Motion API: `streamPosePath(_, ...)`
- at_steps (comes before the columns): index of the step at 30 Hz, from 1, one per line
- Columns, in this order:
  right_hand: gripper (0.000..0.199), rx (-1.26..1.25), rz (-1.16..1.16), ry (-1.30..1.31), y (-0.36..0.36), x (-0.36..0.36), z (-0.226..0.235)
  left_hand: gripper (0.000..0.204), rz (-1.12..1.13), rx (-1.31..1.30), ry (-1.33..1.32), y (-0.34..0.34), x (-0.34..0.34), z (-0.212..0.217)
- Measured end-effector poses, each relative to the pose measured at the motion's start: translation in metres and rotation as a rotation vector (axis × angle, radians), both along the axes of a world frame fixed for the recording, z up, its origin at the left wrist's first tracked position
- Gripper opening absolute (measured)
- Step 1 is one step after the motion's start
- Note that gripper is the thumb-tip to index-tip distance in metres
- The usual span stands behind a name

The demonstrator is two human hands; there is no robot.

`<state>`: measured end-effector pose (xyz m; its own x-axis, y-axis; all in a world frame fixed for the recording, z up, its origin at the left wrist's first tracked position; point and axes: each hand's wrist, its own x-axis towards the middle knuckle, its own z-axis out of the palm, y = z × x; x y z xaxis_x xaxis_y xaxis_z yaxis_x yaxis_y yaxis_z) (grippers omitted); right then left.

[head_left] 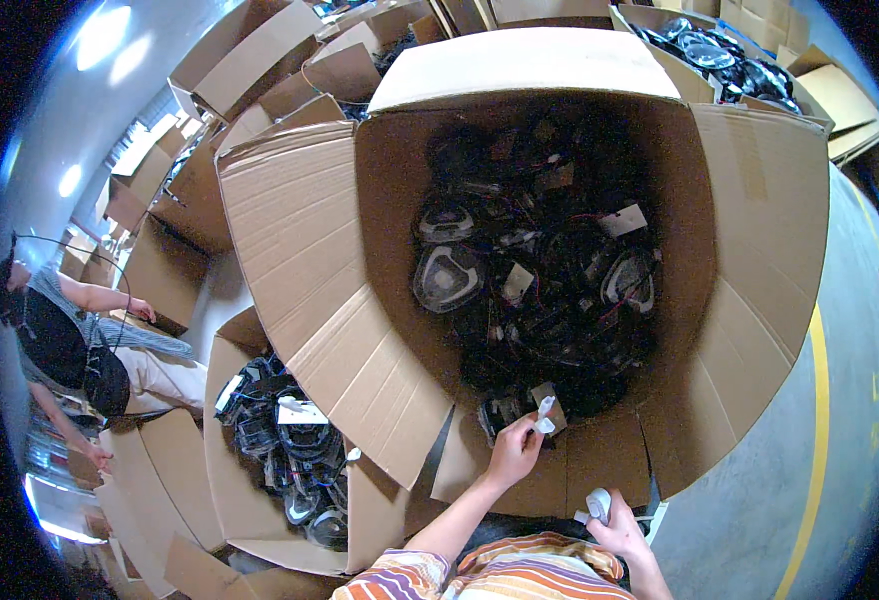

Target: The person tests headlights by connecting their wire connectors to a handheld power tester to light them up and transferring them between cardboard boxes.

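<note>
A large open cardboard box (770, 230) stands in front of me, filled with several black lamp-like parts (450, 275) with grey lenses, wires and white tags. My left hand (513, 452) reaches over the box's near edge and pinches a small white tag (546, 414) attached to a black part (505, 410) at the front of the pile. My right hand (615, 525) is held close to my body, gripping a small white hand-held device (598, 503). My sleeves are striped orange and white.
A smaller open box (230, 500) of similar black parts sits at lower left. More cardboard boxes (260, 70) crowd the back and left. Another person (70, 340) bends over boxes at far left. Grey floor with a yellow line (815, 450) runs on the right.
</note>
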<state>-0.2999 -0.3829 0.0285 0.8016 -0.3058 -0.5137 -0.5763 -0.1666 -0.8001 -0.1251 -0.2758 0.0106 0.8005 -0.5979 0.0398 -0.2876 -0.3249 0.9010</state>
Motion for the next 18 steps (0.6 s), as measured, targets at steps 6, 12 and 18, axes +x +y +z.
streamPosePath(6,0.034,-0.071,0.0,-0.062,0.001,-0.002,-0.005,0.023,-0.05,-0.068,-0.143,-0.001,0.0,-0.007)
streamPosePath(12,0.043,-0.004,0.019,-0.015,-0.002,-0.002,-0.006,0.023,-0.065,-0.064,-0.146,-0.001,-0.001,-0.01)
streamPosePath(18,0.031,-0.041,-0.022,-0.087,0.001,-0.003,-0.008,0.024,-0.079,-0.026,-0.096,0.0,-0.002,-0.011)
